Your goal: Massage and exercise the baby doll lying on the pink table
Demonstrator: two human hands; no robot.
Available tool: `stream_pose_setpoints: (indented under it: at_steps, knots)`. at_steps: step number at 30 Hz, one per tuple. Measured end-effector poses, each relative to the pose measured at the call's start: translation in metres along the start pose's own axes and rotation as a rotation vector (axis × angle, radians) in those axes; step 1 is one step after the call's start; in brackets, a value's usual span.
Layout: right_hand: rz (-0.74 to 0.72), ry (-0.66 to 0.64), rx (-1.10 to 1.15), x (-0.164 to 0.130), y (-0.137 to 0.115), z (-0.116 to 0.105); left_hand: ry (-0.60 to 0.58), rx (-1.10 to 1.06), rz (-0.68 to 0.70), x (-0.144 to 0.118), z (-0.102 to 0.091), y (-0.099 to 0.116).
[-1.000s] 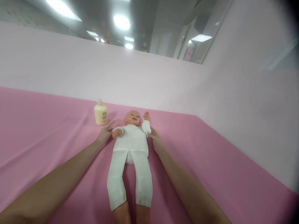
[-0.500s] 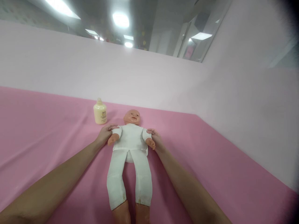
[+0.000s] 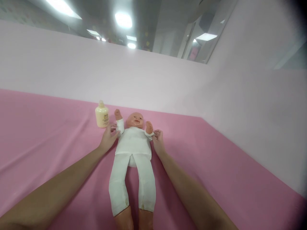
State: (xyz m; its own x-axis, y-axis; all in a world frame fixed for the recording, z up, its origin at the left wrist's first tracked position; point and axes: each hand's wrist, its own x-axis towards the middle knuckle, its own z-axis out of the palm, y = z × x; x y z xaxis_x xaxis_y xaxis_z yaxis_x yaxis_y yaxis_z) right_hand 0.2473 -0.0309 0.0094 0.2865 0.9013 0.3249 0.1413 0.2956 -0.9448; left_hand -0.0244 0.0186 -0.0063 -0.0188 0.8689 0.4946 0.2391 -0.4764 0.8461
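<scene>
A baby doll (image 3: pixel 133 142) with a white cloth body lies on its back on the pink surface, its head away from me and its feet cut off by the bottom edge. Both doll arms point up beside its head. My left hand (image 3: pixel 109 136) is closed around the cloth sleeve of the doll's arm on the left, the fingers partly behind it. On the other side, my right hand (image 3: pixel 158 140) pinches the sleeve of the doll's other arm near its wrist.
A pale yellow pump-type bottle (image 3: pixel 102 117) stands just beyond my left hand. Behind the pink padded surface (image 3: pixel 59 134) rises a pale wall (image 3: pixel 153 80), with a mirror or window (image 3: pixel 165 32) reflecting ceiling lights above. Another wall (image 3: pixel 254 105) closes the right side.
The doll's two arms have swung from pointing down toward its hips to pointing up beside its head. My hands have stayed at the arms and shifted their hold.
</scene>
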Motion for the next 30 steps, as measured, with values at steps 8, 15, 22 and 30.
stream_pose_setpoints:
  at_steps: [8, 15, 22, 30]
  knots:
    - [-0.05, 0.085, -0.074, -0.004, -0.0012, 0.0028, -0.084, 0.133, 0.02, 0.0037, 0.0014, -0.0093]
    - [-0.118, 0.074, -0.298, -0.0021, 0.0039, -0.0009, -0.094, 0.158, -0.017, 0.0038, 0.0026, -0.0107]
    - [-0.109, -0.033, -0.367, -0.0013, 0.0033, -0.002, -0.129, 0.205, -0.042, 0.0032, 0.0026, -0.0086]
    - [-0.031, -0.043, -0.482, 0.0003, 0.0043, -0.0042, -0.198, 0.349, -0.099, 0.0043, -0.0009, -0.0085]
